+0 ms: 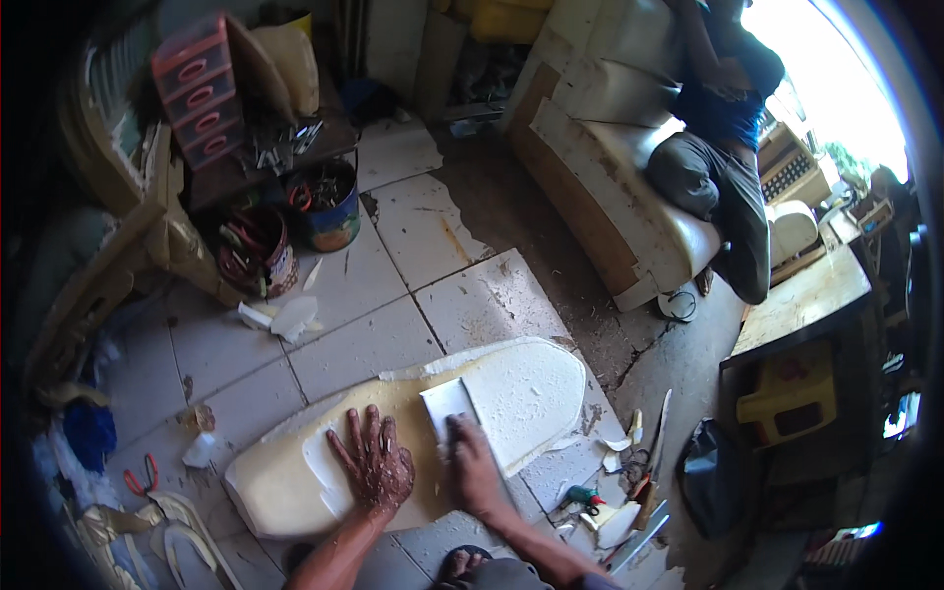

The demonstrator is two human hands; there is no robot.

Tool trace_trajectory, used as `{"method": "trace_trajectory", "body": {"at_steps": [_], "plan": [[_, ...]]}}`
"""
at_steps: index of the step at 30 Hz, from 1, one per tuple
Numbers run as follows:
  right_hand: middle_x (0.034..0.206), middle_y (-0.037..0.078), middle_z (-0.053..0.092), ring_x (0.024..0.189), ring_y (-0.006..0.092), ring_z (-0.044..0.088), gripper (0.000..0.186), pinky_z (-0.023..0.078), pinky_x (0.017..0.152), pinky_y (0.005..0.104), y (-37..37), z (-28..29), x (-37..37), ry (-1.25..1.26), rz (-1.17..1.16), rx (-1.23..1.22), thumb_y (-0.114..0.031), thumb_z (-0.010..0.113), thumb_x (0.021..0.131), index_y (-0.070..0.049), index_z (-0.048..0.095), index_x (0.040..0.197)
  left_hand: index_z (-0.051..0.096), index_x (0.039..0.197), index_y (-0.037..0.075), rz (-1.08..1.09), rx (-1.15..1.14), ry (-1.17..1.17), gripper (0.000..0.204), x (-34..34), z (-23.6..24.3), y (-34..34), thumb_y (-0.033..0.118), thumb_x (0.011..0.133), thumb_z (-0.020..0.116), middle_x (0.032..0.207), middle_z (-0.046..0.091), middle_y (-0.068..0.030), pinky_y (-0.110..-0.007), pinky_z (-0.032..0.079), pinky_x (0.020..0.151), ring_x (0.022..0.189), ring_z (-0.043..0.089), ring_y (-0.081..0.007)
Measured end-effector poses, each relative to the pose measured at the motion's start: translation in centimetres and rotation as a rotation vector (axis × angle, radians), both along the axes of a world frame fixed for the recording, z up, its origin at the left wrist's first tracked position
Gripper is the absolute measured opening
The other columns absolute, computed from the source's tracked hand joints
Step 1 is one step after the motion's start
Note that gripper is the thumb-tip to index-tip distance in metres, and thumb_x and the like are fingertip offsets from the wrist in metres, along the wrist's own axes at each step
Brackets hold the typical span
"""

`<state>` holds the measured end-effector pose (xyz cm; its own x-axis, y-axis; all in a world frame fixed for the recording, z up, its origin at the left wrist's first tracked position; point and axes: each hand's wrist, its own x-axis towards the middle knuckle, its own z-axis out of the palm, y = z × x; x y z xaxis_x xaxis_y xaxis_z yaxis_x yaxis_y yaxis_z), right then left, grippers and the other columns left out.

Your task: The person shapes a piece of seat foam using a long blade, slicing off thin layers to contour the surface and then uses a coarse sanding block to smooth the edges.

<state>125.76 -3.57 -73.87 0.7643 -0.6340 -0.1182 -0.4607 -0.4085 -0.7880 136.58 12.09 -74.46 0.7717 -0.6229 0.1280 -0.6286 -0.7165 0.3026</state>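
Observation:
A long foam seat pad (285, 482), yellowish with a white foam layer (536, 393) at its right end, lies on the floor in front of me. My left hand (377, 464) is open, fingers spread flat on the yellowish part beside a white patch (320, 462). Slightly smeared by motion, my right hand (474, 462) is closed on the lower edge of a white flat rectangular piece (447, 401). That piece rests on the pad where yellowish and white foam meet; its exact kind is unclear. Crumbs are scattered over the white foam.
Right of the pad lie a long blade (661, 428), a green-and-red tool (582, 497) and foam scraps (618, 526). Two buckets of tools, a blue one (334, 231) and a reddish one (280, 270), stand behind. A person (723, 118) sits on a cream sofa (610, 157).

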Motion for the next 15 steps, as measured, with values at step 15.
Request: {"method": "trace_trajectory", "body": {"at_steps": [15], "plan": [[0.144,0.025,0.053,0.137,0.0349,0.048,0.057,0.033,0.120,0.0437,-14.4,7.2,-2.1,-0.139,-0.448,0.494,-0.038,0.031,0.113,0.001,0.041,0.152,0.058,0.134,0.003,-0.023,0.018,-0.111,0.046,-1.1,-1.1,-1.5,0.012,0.088,0.059,0.157,0.045,-0.0196,-0.075,0.006,0.122,0.156,0.026,-0.0461]]}}
